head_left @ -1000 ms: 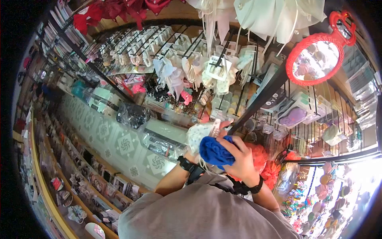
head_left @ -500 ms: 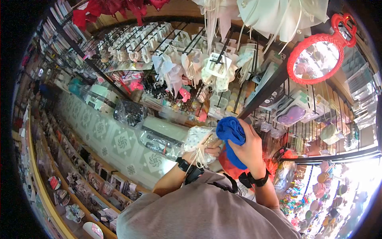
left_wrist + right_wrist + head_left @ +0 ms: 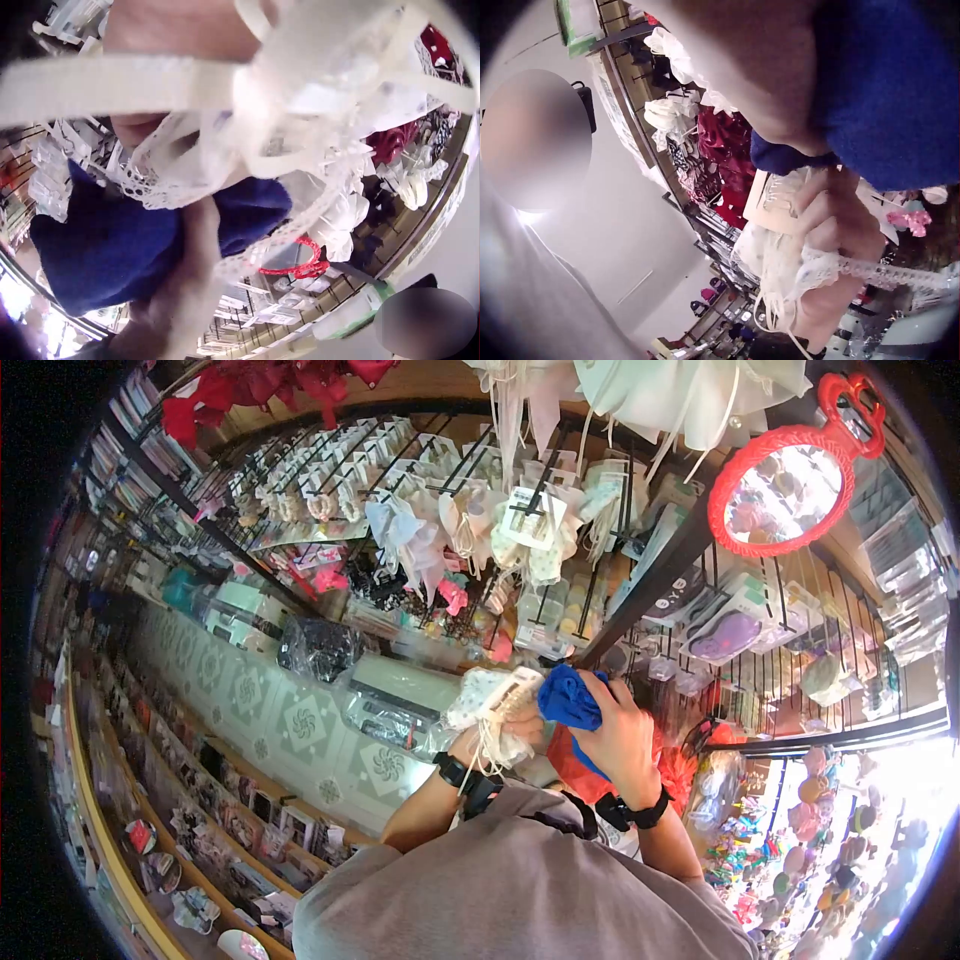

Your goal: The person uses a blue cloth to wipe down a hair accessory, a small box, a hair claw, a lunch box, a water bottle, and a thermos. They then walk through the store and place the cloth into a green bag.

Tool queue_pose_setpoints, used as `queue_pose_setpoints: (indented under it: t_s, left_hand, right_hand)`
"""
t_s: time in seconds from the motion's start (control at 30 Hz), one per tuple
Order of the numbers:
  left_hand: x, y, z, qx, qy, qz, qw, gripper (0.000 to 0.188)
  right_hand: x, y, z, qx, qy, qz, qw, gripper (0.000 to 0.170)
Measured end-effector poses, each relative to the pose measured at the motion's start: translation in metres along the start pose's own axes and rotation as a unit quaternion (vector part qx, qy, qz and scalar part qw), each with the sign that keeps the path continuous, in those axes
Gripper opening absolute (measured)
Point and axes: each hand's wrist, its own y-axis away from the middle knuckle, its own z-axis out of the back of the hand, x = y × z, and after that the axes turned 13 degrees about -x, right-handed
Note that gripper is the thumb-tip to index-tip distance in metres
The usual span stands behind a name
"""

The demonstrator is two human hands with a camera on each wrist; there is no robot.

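My left hand [image 3: 522, 726] grips a white bow hair accessory [image 3: 483, 700] with small dots, lace trim and long cream ribbons hanging over the wrist. In the right wrist view, its pale card [image 3: 762, 204] shows beside the left knuckles. Just to the right, my right hand [image 3: 625, 740] holds a bunched blue cloth [image 3: 570, 698], fingers curled over its top. One end of the cloth hangs below that hand. From the left wrist, the lace [image 3: 169, 187] is large and close, with the blue cloth [image 3: 112, 247] behind it. The left fingers are partly hidden by ribbon and lace.
Pegs of carded hair accessories [image 3: 535, 525] fill the rack ahead. A red-framed mirror [image 3: 780, 490] hangs at upper right, and red tulle [image 3: 680, 785] sits by the right wrist. Plastic-wrapped black goods [image 3: 320, 648] lie on the low ledge; tiered shelves [image 3: 200, 810] stand at left.
The blue cloth moved from in front of the white accessory to its right, with the right hand. The left hand has turned, so the accessory's card and ribbons now show more.
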Motion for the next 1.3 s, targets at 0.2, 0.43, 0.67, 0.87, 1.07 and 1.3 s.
queue_pose_setpoints:
  t_s: [0.2,0.43,0.67,0.87,1.07,1.3]
  left_hand:
    - [-0.008,-0.008,-0.013,-0.012,-0.014,-0.160,0.987,0.036]
    - [-0.009,-0.007,0.032,-0.196,-0.625,-0.314,0.687,0.050]
    - [0.001,-0.021,-0.004,-0.019,-0.050,-0.237,0.970,0.028]
    - [-0.022,-0.022,0.028,-0.011,0.006,-0.164,0.986,0.019]
    - [-0.028,-0.027,0.006,-0.131,-0.136,-0.196,0.962,0.020]
    - [-0.043,-0.047,-0.096,-0.271,-0.399,-0.368,0.795,0.020]
  right_hand:
    - [-0.007,0.004,-0.003,-0.022,-0.132,-0.023,0.991,0.059]
    - [0.000,0.009,-0.018,-0.025,-0.115,-0.039,0.992,0.059]
    - [-0.001,0.026,-0.018,0.082,-0.173,-0.034,0.981,0.058]
    - [-0.006,0.027,0.000,0.101,-0.277,0.016,0.955,0.063]
    - [-0.004,0.032,0.001,0.081,-0.276,0.065,0.955,0.064]
    - [-0.017,0.060,0.013,0.105,-0.276,0.035,0.955,0.060]
